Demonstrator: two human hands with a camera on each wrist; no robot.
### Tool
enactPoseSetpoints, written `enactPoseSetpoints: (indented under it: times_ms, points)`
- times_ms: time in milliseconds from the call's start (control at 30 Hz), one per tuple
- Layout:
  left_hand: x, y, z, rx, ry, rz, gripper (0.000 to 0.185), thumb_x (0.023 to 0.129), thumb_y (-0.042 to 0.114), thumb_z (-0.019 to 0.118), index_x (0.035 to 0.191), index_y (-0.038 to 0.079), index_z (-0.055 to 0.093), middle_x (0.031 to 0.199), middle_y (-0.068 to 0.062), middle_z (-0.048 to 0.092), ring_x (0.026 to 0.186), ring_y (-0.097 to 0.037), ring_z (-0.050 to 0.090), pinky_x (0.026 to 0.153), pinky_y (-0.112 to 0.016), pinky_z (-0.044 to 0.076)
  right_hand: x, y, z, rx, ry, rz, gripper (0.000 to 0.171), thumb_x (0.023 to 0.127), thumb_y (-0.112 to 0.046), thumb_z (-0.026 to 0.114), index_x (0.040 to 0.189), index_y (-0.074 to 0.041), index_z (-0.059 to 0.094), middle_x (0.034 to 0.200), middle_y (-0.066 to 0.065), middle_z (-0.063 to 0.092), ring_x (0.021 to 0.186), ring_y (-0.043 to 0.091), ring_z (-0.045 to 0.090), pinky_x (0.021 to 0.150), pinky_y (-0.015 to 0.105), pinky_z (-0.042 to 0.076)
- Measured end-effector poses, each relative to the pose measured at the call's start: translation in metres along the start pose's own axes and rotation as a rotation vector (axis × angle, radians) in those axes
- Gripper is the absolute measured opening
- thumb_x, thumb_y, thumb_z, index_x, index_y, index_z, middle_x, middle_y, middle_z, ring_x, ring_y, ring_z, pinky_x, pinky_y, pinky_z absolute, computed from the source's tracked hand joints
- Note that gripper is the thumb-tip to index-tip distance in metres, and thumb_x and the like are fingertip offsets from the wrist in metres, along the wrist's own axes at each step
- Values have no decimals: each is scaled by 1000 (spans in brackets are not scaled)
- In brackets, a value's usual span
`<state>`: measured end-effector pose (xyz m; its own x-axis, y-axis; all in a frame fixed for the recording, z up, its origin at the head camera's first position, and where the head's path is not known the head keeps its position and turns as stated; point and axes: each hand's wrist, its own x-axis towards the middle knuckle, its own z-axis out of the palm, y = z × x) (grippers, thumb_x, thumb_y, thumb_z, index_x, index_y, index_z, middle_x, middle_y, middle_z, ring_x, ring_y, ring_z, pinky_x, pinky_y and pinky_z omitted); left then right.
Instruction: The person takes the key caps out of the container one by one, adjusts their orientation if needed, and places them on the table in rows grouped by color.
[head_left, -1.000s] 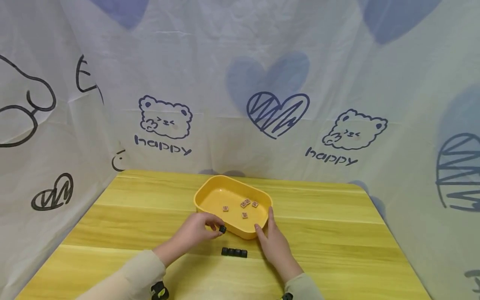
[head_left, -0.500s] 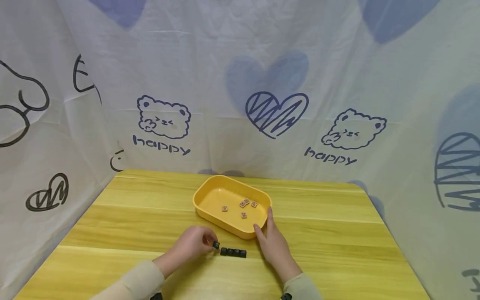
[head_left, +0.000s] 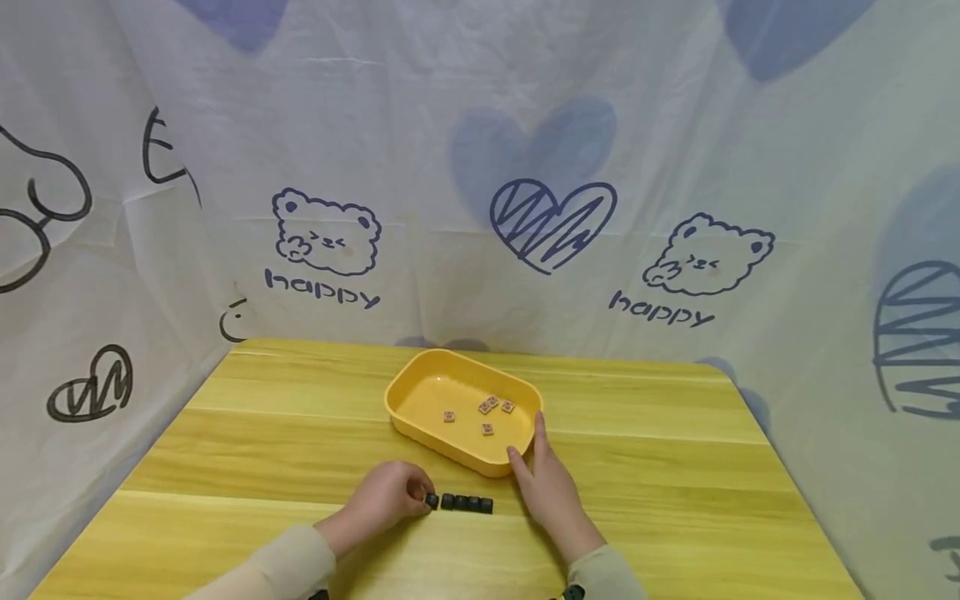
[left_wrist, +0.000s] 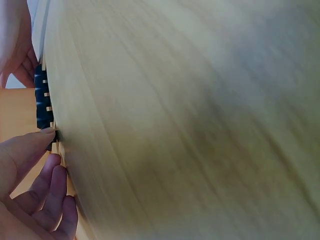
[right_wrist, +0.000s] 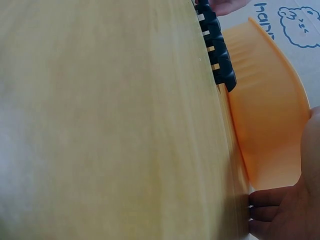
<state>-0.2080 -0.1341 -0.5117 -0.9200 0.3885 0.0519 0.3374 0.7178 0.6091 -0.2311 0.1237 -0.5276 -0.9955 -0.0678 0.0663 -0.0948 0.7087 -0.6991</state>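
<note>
My left hand has come down from the near edge of the yellow tray to the table, and its fingertips pinch a small black block now set at the left end of the row of black blocks, touching or just beside it; the row looks one block longer. My right hand has not moved; its relaxed fingers rest against the tray's near right corner, with the small brown tiles inside.
</note>
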Motion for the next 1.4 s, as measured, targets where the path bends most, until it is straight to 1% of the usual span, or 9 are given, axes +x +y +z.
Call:
enactPoseSetpoints:
  times_ms: [333, 533, 767, 1000, 1133, 1200, 1267, 1400]
  points:
    - [1, 5, 0, -5, -6, -24, 18, 72, 9, 84, 86, 14, 73, 72, 12, 61, 66, -5, 54, 62, -27, 47, -1, -3, -3, 9, -13, 6, 77, 103, -41, 44, 157, -8, 0, 153, 22, 30, 134, 40, 38, 108, 53, 31]
    - [2, 4, 3, -14, -21, -43, 16, 74, 12, 84, 87, 16, 73, 72, 13, 61, 66, -4, 54, 62, -27, 47, -1, -3, -3, 10, -15, 8, 77, 103, -41, 44, 157, -8, 1, 153, 22, 30, 134, 40, 38, 108, 53, 31]
    - [3, 2, 3, 5, -17, -38, 17, 75, 13, 84, 88, 15, 73, 73, 13, 59, 65, -5, 53, 60, -28, 45, -2, -3, -3, 13, -9, 4, 77, 103, -41, 45, 157, -8, 1, 153, 22, 30, 134, 40, 37, 108, 53, 30]
    - [4, 4, 2, 11, -16, -41, 17, 75, 12, 83, 89, 15, 73, 73, 13, 59, 65, -5, 52, 59, -28, 45, -1, -3, -3, 15, -10, 3, 77, 103, -42, 44, 157, -8, 1, 153, 22, 31, 134, 40, 38, 108, 53, 31]
    - [5, 4, 2, 17, -8, -34, 27, 74, 13, 84, 98, 12, 73, 72, 13, 58, 63, -5, 52, 59, -27, 44, 0, -3, -4, 14, -8, -1, 77, 103, -41, 45, 157, -8, 1, 152, 23, 31, 134, 40, 38, 108, 53, 31]
    - [7, 5, -1, 25, -1, -26, 32, 74, 14, 84, 103, 10, 72, 72, 12, 58, 64, -6, 53, 60, -28, 45, 0, -3, -4, 13, -9, -3, 77, 103, -41, 45, 156, -7, 1, 152, 23, 31, 134, 40, 38, 108, 53, 31]
    - [10, 8, -7, 45, 20, -16, 35, 74, 16, 84, 106, 9, 72, 73, 11, 60, 64, -6, 54, 60, -28, 45, 1, -3, -3, 15, -10, 0, 77, 103, -41, 45, 156, -7, 1, 152, 23, 31, 134, 40, 38, 108, 53, 31]
    - [19, 20, -26, 111, 91, 5, 29, 76, 18, 84, 101, 11, 74, 75, 9, 62, 66, -7, 55, 60, -29, 47, 0, -3, -3, 20, -15, 7, 77, 103, -41, 45, 157, -8, 1, 152, 23, 31, 134, 40, 38, 108, 53, 31]
